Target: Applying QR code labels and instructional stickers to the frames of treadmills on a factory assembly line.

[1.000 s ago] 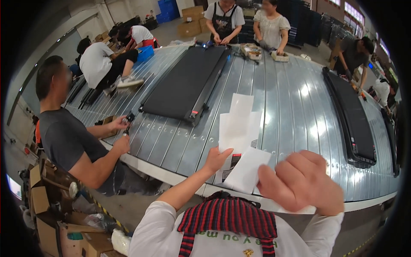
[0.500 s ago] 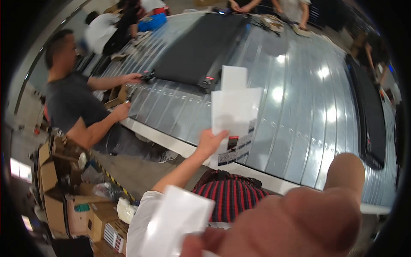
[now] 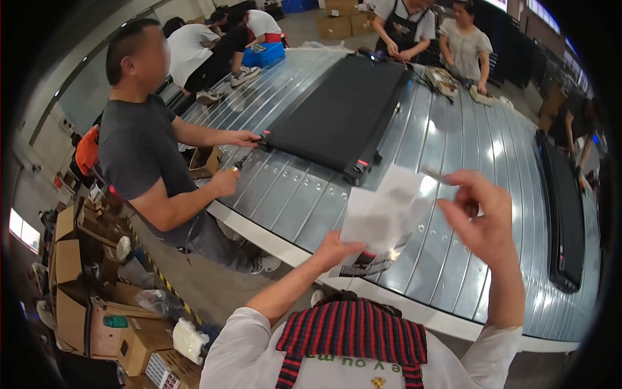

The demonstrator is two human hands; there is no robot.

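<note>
my left hand (image 3: 337,251) gripping white rectangular paper sheets (image 3: 372,217), my right hand (image 3: 483,214) curled just beside, its hold unclear, above a silver slatted metal table (image 3: 295,211)

black treadmills (image 3: 337,110) on metal table (image 3: 453,279)

Right hand (image 3: 478,214) — back beside the white sheets (image 3: 382,212)
</note>
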